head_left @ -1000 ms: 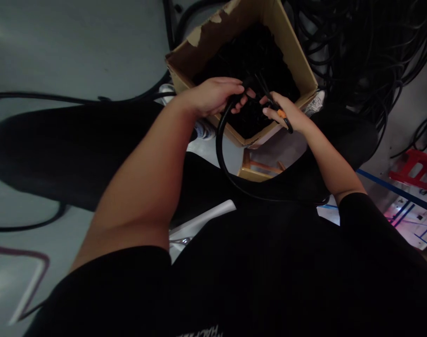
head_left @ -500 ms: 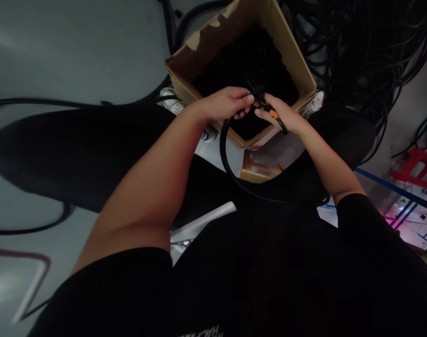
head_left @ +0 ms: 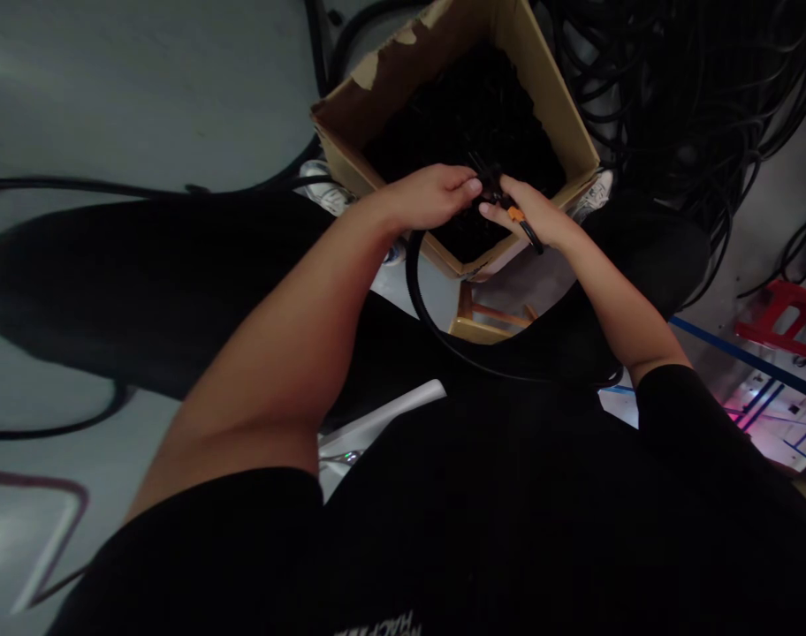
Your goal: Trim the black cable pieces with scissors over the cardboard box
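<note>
My left hand [head_left: 441,196] is closed, with thumb and fingers pinched on a black cable [head_left: 416,287] over the near part of a cardboard box [head_left: 343,163]. From that hand the cable loops down across my lap and out to the right. My right hand [head_left: 530,210] is wrapped around pliers [head_left: 517,216] with black and orange handles; their dark head meets the cable end beside my left fingertips. Whether the jaws are open or closed is too dark to tell. Inside the box lies a dark heap of black scraps [head_left: 462,106], its single pieces hard to make out.
A large tangle of black cables [head_left: 681,97] lies to the right of the box. Another thick cable [head_left: 91,185] runs along the floor at left. Below the box stands a wooden stool [head_left: 479,331]; a red plastic stool [head_left: 784,316] is at far right. White shoes flank the box.
My left hand and the cable loop have shifted very slightly to the left. The right hand and the pliers stay almost where they were.
</note>
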`<state>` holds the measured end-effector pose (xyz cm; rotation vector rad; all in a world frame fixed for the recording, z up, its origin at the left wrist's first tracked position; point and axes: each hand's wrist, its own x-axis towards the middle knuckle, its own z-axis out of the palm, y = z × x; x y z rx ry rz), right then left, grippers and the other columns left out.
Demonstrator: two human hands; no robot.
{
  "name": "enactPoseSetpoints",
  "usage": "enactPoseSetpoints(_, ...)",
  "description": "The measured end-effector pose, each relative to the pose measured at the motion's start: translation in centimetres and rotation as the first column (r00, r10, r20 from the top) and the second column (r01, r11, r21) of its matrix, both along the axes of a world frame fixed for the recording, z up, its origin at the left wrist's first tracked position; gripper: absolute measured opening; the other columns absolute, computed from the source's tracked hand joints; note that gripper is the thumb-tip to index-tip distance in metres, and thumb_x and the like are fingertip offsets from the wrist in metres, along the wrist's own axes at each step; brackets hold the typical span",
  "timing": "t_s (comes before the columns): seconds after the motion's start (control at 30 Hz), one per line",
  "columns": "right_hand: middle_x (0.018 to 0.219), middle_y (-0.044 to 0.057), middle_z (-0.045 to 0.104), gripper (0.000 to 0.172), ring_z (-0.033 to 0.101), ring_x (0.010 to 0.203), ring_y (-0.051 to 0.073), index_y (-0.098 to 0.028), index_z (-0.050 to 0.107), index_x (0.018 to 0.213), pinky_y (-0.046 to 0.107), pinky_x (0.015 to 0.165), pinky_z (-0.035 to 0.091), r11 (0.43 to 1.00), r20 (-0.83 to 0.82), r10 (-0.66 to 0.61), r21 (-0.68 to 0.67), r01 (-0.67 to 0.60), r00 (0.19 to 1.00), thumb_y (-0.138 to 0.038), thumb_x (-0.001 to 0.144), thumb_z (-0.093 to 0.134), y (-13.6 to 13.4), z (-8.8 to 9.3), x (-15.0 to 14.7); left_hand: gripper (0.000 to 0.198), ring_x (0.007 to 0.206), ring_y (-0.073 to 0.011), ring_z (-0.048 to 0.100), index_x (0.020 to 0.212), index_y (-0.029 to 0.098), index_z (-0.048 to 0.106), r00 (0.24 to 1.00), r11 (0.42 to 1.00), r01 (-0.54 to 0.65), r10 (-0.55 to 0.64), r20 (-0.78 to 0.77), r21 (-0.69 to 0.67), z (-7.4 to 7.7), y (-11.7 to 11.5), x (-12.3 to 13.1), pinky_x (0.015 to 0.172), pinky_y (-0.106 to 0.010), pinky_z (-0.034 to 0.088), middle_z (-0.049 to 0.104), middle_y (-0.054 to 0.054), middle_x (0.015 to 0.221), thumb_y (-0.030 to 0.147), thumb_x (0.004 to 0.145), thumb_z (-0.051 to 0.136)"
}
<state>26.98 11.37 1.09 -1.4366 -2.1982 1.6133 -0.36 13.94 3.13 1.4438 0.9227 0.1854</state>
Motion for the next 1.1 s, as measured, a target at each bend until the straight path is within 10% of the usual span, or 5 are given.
enactPoseSetpoints(0.33, 0.093, 0.000, 0.070, 0.063, 0.074, 0.098, 0.022, -0.022, 0.073, 0.112, 0.037, 0.096, 0.062, 0.975, 0.045, -0.218, -0.024, 0.220, 0.975, -0.085, 0.120, 0.079, -0.4, 2.6, -1.6, 0.044, 0.107, -0.0301, 0.069, 0.106, 0.029, 0.074, 0.973, 0.976, -0.209, 0.200, -0.120, -0.069, 0.7, -0.4, -0.2, 0.111, -0.041, 0.061, 0.064, -0.003, 0.080, 0.063, 0.132, 0.063)
enactPoseSetpoints(0.6, 0.083, -0.007, 0.066, 0.037, 0.068, 0.077, 0.013, -0.020, 0.070, 0.130, 0.026, 0.073, 0.055, 0.928, 0.030, -0.245, -0.284, 0.243, 0.969, -0.052, 0.126, 0.088, -0.7, 2.8, -0.9, 0.022, 0.094, -0.0264, 0.062, 0.100, 0.034, 0.071, 0.930, 0.925, -0.353, 0.363, 0.052, -0.140, -2.5, -0.7, 0.5, 0.103, -0.034, 0.062, 0.076, 0.003, 0.072, 0.019, 0.109, 0.085)
enactPoseSetpoints(0.77, 0.094, -0.002, 0.072, 0.055, 0.078, 0.083, 0.017, -0.024, 0.067, 0.119, 0.030, 0.078, 0.062, 0.958, -0.062, -0.193, -0.226, 0.175, 0.979, -0.074, 0.121, 0.089, -0.4, 1.0, -0.6, 0.027, 0.083, -0.0233, 0.058, 0.100, 0.031, 0.069, 0.952, 0.946, -0.270, 0.290, 0.097, -0.182, -2.2, -0.9, 0.9, 0.087, -0.028, 0.058, 0.077, 0.003, 0.073, 0.012, 0.114, 0.082)
enactPoseSetpoints(0.97, 0.083, -0.007, 0.062, 0.059, 0.066, 0.075, 0.013, -0.022, 0.068, 0.124, 0.026, 0.072, 0.058, 0.935, 0.035, -0.281, -0.215, 0.282, 0.959, -0.079, 0.124, 0.084, -0.2, 3.0, -1.2, 0.030, 0.068, -0.0174, 0.052, 0.106, 0.028, 0.065, 0.958, 0.944, -0.286, 0.287, -0.017, -0.163, -2.2, 0.3, 0.1, 0.066, -0.025, 0.042, 0.081, 0.003, 0.082, 0.022, 0.134, 0.073)
enactPoseSetpoints(1.1, 0.084, -0.004, 0.065, 0.064, 0.072, 0.077, 0.018, -0.024, 0.070, 0.125, 0.034, 0.076, 0.067, 0.941, 0.043, -0.252, -0.224, 0.255, 0.967, -0.085, 0.118, 0.088, -0.4, 2.8, -0.8, 0.028, 0.066, -0.0157, 0.052, 0.112, 0.028, 0.062, 0.899, 0.878, -0.439, 0.432, -0.078, -0.191, -2.1, 0.7, -0.2, 0.065, -0.026, 0.041, 0.072, 0.007, 0.074, 0.020, 0.135, 0.073)
